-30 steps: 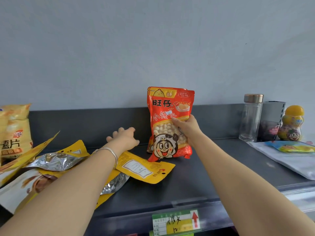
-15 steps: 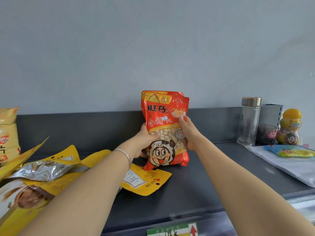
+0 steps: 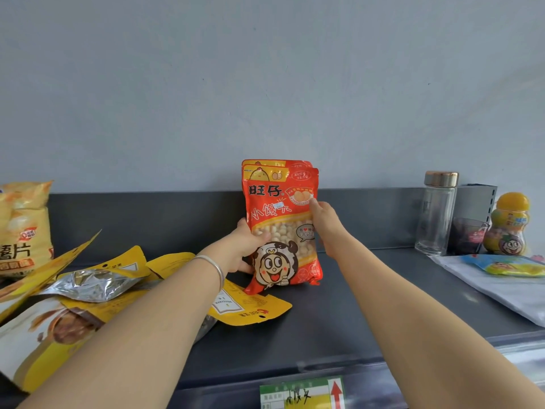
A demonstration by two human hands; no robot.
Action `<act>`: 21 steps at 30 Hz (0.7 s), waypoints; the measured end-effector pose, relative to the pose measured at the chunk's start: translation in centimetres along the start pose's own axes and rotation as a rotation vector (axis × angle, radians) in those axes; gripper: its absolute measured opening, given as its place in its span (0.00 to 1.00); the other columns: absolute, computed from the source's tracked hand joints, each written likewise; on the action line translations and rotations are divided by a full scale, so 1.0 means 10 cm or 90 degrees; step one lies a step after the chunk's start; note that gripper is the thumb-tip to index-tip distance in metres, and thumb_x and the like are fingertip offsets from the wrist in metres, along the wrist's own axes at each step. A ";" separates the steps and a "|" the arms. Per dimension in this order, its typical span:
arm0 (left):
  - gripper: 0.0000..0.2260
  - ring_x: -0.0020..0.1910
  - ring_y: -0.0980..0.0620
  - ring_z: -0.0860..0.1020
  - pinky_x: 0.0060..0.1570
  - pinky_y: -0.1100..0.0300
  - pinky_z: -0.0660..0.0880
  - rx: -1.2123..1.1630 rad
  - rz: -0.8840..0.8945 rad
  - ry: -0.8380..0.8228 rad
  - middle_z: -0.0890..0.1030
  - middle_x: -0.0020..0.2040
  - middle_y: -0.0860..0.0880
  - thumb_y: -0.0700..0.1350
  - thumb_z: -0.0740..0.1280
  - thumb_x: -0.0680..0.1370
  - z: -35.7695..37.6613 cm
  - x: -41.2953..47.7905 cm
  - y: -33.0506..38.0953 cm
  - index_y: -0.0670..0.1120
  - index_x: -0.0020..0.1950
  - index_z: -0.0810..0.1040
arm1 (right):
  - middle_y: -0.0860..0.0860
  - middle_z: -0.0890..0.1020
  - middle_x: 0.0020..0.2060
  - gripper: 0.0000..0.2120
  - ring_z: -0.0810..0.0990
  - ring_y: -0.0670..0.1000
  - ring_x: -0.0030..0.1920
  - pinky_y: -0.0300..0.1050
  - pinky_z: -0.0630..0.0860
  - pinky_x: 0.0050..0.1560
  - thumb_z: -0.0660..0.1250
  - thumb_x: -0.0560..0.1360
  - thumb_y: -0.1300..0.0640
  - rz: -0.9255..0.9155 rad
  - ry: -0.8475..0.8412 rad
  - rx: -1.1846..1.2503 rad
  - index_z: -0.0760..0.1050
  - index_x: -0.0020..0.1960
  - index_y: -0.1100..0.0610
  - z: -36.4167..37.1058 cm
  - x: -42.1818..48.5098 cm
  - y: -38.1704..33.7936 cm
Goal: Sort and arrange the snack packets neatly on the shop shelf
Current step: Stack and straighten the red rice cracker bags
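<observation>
The red snack packet (image 3: 280, 228) stands upright at the middle of the dark shelf (image 3: 368, 314), its long axis vertical and its printed face toward the camera. A second red packet (image 3: 277, 163) of the same kind stands directly behind it, only its top edge showing above the front one. The pair sits close to the shelf's raised back panel (image 3: 147, 214); whether it leans on that panel cannot be told.

The left hand (image 3: 247, 246) grips the front packet's left edge low down, thumb across the face. The right hand (image 3: 323, 222) closes on the right edge somewhat higher, fingertips (image 3: 313, 203) reaching the printed panel. Both hands are equally near, one on each side, so any squaring-up would likely be a two-handed nudge straight back or sideways.

To the left lies a loose heap of yellow pouches (image 3: 250, 308), one corner touching the red packet's base, with a silver-backed pouch (image 3: 91, 283) among them and a yellow chip bag (image 3: 23, 228) standing at the far edge. These appear unsorted yet. Well apart on the right stand a glass bottle (image 3: 436, 214) and a yellow jar (image 3: 510, 225).
</observation>
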State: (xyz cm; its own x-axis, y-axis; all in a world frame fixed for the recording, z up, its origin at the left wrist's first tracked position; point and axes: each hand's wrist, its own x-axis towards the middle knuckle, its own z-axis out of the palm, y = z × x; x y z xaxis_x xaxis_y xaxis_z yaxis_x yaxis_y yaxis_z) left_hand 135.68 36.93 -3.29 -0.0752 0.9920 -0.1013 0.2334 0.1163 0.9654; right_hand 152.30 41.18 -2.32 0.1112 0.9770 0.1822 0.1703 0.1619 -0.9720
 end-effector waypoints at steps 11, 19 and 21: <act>0.20 0.63 0.38 0.71 0.45 0.40 0.79 0.032 0.015 0.053 0.67 0.66 0.42 0.47 0.64 0.79 0.07 -0.04 -0.07 0.49 0.67 0.59 | 0.54 0.76 0.58 0.18 0.77 0.55 0.55 0.58 0.75 0.57 0.56 0.81 0.45 -0.099 0.043 -0.204 0.65 0.61 0.59 0.12 -0.07 -0.01; 0.22 0.65 0.42 0.70 0.54 0.43 0.77 0.021 0.018 0.005 0.68 0.68 0.43 0.46 0.65 0.79 -0.02 -0.16 -0.03 0.45 0.69 0.60 | 0.58 0.68 0.67 0.28 0.70 0.63 0.65 0.59 0.70 0.61 0.54 0.79 0.39 -0.107 0.134 -0.361 0.59 0.71 0.56 0.05 -0.12 0.03; 0.22 0.66 0.43 0.69 0.58 0.45 0.75 0.051 0.046 0.023 0.67 0.69 0.42 0.45 0.64 0.79 -0.11 -0.21 -0.01 0.45 0.70 0.60 | 0.58 0.68 0.67 0.26 0.69 0.62 0.65 0.57 0.69 0.59 0.55 0.80 0.42 -0.191 0.235 -0.435 0.62 0.72 0.56 0.02 -0.22 -0.04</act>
State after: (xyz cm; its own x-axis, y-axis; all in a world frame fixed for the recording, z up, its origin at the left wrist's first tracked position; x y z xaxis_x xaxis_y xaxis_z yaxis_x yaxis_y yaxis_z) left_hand 134.76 34.78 -2.92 -0.0891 0.9958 -0.0215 0.3162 0.0488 0.9474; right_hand 151.80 38.94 -2.34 0.2596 0.7785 0.5714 0.7877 0.1716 -0.5917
